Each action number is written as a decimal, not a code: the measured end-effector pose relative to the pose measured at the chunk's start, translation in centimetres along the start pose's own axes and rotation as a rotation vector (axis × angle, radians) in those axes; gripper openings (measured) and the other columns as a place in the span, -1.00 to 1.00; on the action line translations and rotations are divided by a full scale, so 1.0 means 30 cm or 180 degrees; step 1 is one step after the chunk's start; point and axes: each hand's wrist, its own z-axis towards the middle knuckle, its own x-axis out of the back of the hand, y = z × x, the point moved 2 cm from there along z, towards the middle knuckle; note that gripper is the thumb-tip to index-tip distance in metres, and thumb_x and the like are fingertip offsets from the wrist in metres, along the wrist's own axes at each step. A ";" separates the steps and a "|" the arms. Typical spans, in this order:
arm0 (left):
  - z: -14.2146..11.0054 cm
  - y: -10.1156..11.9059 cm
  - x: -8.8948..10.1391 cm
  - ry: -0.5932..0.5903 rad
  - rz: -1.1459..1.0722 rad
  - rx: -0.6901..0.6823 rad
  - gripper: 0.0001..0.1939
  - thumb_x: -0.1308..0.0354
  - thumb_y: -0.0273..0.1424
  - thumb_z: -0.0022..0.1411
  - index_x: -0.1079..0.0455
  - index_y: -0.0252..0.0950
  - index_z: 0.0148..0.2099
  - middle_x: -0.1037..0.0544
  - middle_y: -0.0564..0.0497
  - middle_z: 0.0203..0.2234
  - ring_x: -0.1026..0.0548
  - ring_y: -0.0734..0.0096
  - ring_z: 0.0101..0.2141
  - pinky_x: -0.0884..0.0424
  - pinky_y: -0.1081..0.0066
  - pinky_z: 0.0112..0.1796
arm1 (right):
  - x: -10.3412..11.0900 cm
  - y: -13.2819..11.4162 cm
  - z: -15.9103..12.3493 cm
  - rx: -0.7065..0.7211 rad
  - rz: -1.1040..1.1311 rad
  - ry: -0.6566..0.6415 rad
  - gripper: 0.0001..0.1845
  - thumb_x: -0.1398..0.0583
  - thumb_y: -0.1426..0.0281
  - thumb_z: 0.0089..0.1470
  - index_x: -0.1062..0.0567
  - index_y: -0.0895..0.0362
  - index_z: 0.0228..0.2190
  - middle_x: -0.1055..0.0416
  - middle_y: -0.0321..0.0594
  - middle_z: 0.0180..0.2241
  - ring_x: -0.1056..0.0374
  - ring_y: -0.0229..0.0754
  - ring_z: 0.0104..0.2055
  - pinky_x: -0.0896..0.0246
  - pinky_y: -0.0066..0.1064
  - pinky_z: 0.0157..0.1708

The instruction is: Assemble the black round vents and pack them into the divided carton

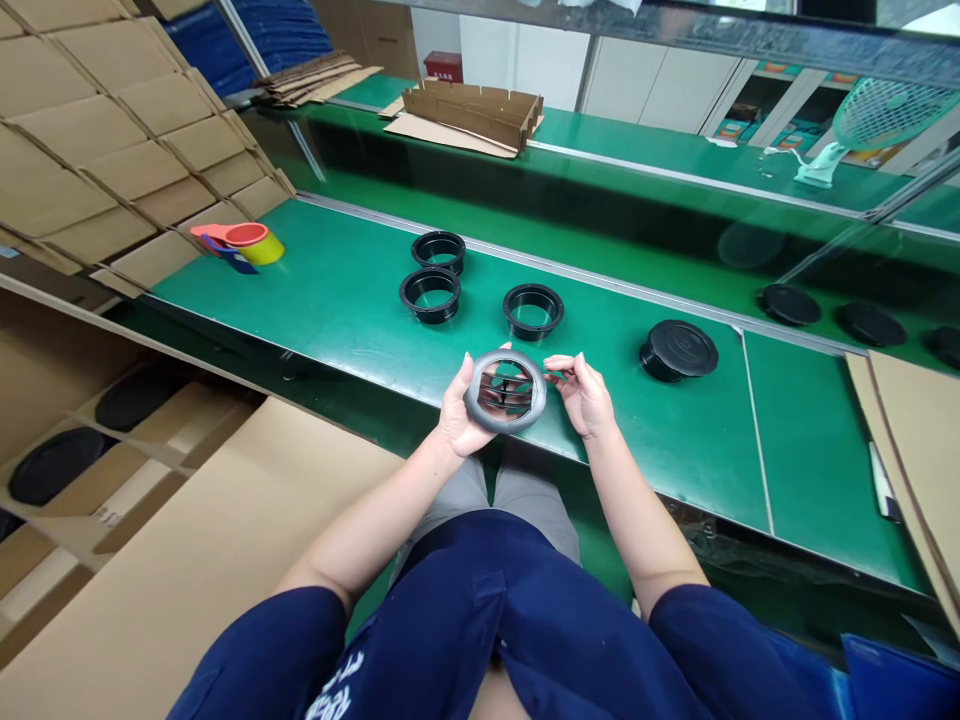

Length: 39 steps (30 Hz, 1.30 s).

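Observation:
My left hand is closed around the left side of a round air vent, holding it above the front edge of the green bench. The vent has a smooth dark grey rim and black slats across its opening. Just right of the rim is my right hand, its fingers bent and drawn together; whether they pinch something small is unclear. Beyond the vent stand three open black flanged rings. To the right of my right hand sits a black round part with a closed top.
A roll of yellow tape and a red-orange item lie at the bench's left end, beside stacked cardboard dividers. A cardboard tray and a mint-green fan stand on the rear shelf. An open carton with black discs is at lower left.

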 end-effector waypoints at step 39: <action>0.013 0.001 0.034 0.0130 -0.0087 0.0047 -0.34 -0.01 0.02 0.47 -0.23 -0.29 0.40 -0.54 -0.26 0.04 -0.50 -0.08 0.08 -0.29 -0.15 0.20 | 0.004 0.015 0.003 0.0067 -0.0182 -0.0060 -0.51 -0.23 -0.07 0.23 -0.67 0.05 -0.42 -0.53 -0.12 -0.21 -0.41 -0.02 -0.04 -0.36 -0.22 -0.04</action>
